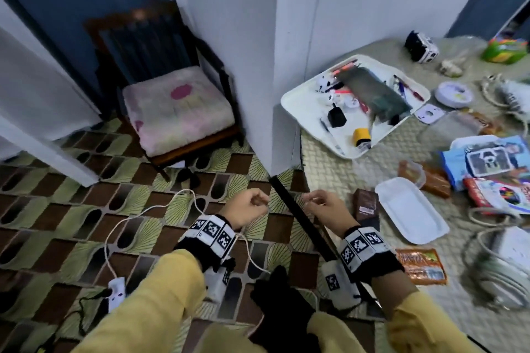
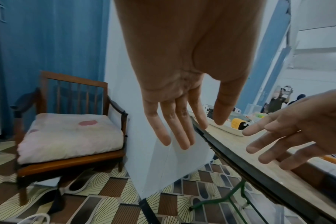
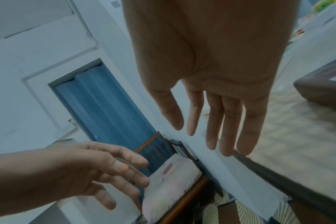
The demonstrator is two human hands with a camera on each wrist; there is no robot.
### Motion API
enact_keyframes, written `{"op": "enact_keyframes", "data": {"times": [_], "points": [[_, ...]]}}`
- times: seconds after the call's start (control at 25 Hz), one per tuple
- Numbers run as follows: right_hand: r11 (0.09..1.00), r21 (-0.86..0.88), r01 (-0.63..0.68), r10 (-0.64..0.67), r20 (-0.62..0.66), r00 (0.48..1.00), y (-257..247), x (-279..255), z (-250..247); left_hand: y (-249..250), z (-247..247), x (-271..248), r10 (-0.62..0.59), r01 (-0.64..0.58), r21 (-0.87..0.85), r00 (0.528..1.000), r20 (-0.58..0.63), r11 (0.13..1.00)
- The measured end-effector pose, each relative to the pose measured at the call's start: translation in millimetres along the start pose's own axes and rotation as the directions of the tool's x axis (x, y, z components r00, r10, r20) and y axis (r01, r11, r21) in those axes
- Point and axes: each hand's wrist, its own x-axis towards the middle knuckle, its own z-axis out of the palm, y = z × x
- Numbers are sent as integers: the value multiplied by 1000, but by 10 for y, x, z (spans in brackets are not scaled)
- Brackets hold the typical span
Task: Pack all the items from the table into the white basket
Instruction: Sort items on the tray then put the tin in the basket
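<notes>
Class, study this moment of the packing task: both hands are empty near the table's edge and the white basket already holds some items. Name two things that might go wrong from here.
1. The white basket sits at the table's corner by the wall; pushing more items in might shove it toward the edge.
2. The left hand hovers over the floor beyond the table edge, with a white cable looping below; reaching across might snag it.

Two hands (image 1: 251, 210) are shown; one white basket (image 1: 298, 106) at two o'clock; one chair (image 1: 172, 89) at eleven o'clock.

Home room, cushioned armchair (image 1: 175, 103), patterned floor (image 1: 71, 209)
</notes>
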Motion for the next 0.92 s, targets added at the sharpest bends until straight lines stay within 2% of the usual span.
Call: {"op": "enact_keyframes", "data": {"times": [0.28, 0.6, 0.76, 0.92], "points": [[999, 35, -4, 9, -142, 990, -245, 746, -315, 361, -273, 989, 68, -77, 91, 993, 96, 993], [997, 55, -62, 72, -223, 972, -425, 1387, -569, 671, -477, 1885, 130, -158, 126, 970, 205, 979], [990, 134, -52, 96, -348, 932, -499, 1742, -755, 819, -557, 2507, 159, -192, 125, 959, 235, 973], [987, 138, -79, 136, -475, 870, -549, 2055, -968, 1078, -638, 3062, 249, -299, 170, 931, 265, 939]]}}
